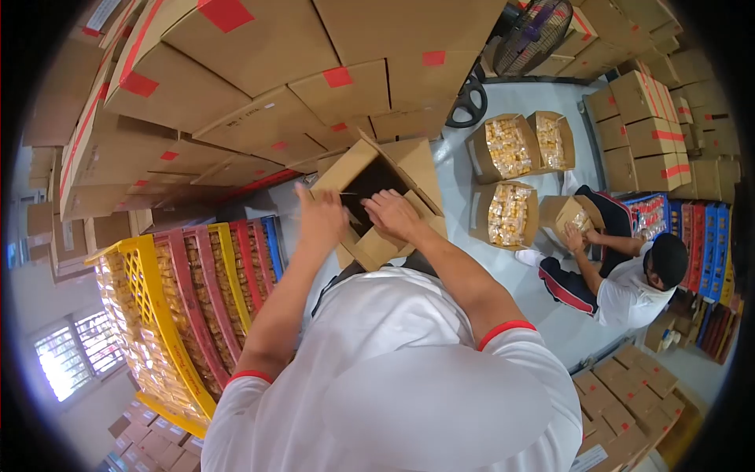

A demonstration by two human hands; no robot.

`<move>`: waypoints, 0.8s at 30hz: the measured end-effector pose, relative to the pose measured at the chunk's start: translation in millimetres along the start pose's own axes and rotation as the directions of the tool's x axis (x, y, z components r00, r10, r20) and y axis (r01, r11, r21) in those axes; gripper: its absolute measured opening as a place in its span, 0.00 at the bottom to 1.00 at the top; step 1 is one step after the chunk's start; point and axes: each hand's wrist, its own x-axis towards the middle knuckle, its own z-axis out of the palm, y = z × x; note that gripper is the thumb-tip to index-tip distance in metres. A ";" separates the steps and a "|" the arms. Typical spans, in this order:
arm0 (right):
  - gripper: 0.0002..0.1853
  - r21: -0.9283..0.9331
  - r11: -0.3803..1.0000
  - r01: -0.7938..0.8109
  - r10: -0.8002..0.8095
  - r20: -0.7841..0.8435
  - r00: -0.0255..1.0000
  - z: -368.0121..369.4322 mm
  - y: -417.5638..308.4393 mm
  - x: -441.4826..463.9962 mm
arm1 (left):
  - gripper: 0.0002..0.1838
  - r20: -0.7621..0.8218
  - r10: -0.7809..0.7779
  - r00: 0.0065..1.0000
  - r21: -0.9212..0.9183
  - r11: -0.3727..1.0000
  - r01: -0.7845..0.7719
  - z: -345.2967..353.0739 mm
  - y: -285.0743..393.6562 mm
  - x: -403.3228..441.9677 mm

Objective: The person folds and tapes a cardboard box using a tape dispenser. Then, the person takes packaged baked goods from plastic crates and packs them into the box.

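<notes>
Just short of 12 o'clock from the wearer, an open cardboard box (409, 200) stands with its flaps raised and its inside dark, contents too shadowed to tell. The left hand (321, 214), blurred, is at its left side, grip unclear; the right hand (392, 212) bends its fingers over a flap, whether clenched I cannot tell. At 2 o'clock, three open cartons (481, 153) hold clear-wrapped yellowish packets (510, 145). Toward 9 o'clock, upright crates (169, 315) are packed with similar packets. At 3 o'clock, a co-worker (629, 271) reaches into another box (557, 211) containing wrapped packets.
</notes>
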 end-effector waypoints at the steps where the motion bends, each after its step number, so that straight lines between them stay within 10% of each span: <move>1: 0.16 0.008 1.000 -0.004 0.004 -0.005 1.000 0.3 -0.6 0.4 | 0.34 0.005 0.003 1.000 0.009 1.000 -0.003 9.5 5.2 -3.1; 4: 0.27 -0.072 0.986 0.152 -0.166 -0.254 0.953 7.1 -0.4 9.9 | 0.32 0.242 0.096 0.966 -0.124 0.990 -0.067 46.4 8.4 -0.8; 6: 0.33 -0.089 0.996 0.029 -0.032 -0.041 0.999 19.1 3.0 9.6 | 0.34 -0.209 0.186 0.960 -0.353 0.901 -0.251 62.8 -9.0 -10.2; 14: 0.30 0.038 0.996 -0.078 0.073 0.127 0.989 25.7 28.2 26.4 | 0.45 -0.436 0.200 0.877 -0.404 0.827 -0.390 64.0 -24.7 -7.9; 18: 0.28 0.231 0.972 -0.052 0.090 -0.160 0.983 -44.1 5.5 21.8 | 0.45 -0.556 0.093 0.826 -0.440 0.811 -0.387 48.6 4.4 36.6; 22: 0.29 -0.019 0.991 -0.132 0.095 -0.592 0.800 -110.8 -13.6 2.4 | 0.45 -0.544 0.080 0.835 -0.422 0.835 -0.354 38.1 15.0 49.4; 24: 0.30 -0.016 0.984 -0.179 0.140 -0.556 0.820 -98.2 -0.1 -7.1 | 0.45 -0.429 0.183 0.884 -0.412 0.832 -0.372 54.9 19.5 57.1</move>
